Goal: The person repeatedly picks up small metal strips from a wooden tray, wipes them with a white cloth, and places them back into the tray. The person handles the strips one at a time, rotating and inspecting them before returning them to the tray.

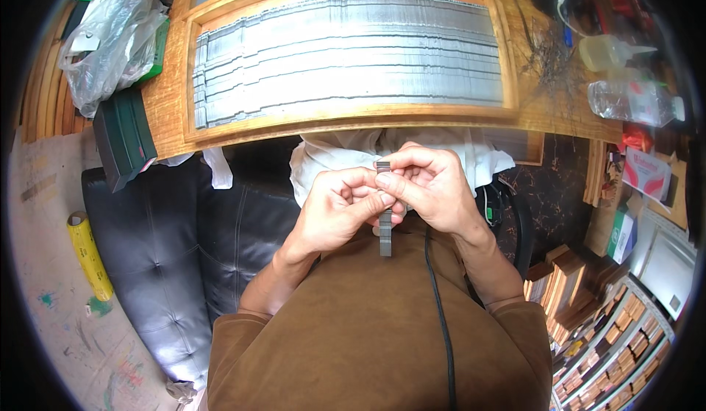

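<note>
In front of my torso, both hands hold a narrow dark grey strip (386, 242) that looks like a row of small metal pieces stacked end to end. My left hand (331, 209) pinches it near its middle between thumb and fingers. Higher up, my right hand (437, 187) has its thumb and fingertips closed on the upper end. The strip's lower end sticks out below the fingers, pointing toward me. Beyond my hands, on the table, a wooden tray (353, 115) holds several long rows of thin grey metal pieces.
A plastic bag (110, 47) and a dark green box (125, 135) are at the table's left end. Clear bottles (632, 102) lie to the right, beside a tangle of thin wires (555, 58). A black padded seat (151, 264) is at left; wooden racks (618, 345) stand lower right.
</note>
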Tool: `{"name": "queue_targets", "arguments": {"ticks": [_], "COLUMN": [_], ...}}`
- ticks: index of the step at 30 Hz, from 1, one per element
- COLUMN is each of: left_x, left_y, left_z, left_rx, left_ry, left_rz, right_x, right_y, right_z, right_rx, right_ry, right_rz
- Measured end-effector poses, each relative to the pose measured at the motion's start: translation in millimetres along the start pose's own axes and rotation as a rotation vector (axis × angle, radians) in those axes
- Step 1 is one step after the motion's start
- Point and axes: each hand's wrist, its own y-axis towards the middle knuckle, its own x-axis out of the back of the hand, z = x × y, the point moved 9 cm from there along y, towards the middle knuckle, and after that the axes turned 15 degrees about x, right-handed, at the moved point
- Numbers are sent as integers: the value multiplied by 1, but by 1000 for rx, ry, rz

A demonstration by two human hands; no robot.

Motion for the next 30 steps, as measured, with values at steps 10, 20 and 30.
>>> {"name": "queue_targets", "arguments": {"ticks": [10, 20, 30], "left_x": [0, -2, 0], "left_y": [-2, -3, -1], "left_z": [-1, -5, -1], "left_rx": [20, 31, 58], "left_ry": [-20, -29, -63], "left_rz": [-19, -9, -3], "right_x": [4, 4, 5], "right_y": [-3, -2, -1], "right_z": [6, 3, 4], "right_rx": [54, 29, 53], "right_ry": [15, 49, 31], "right_rz": [-26, -26, -27]}}
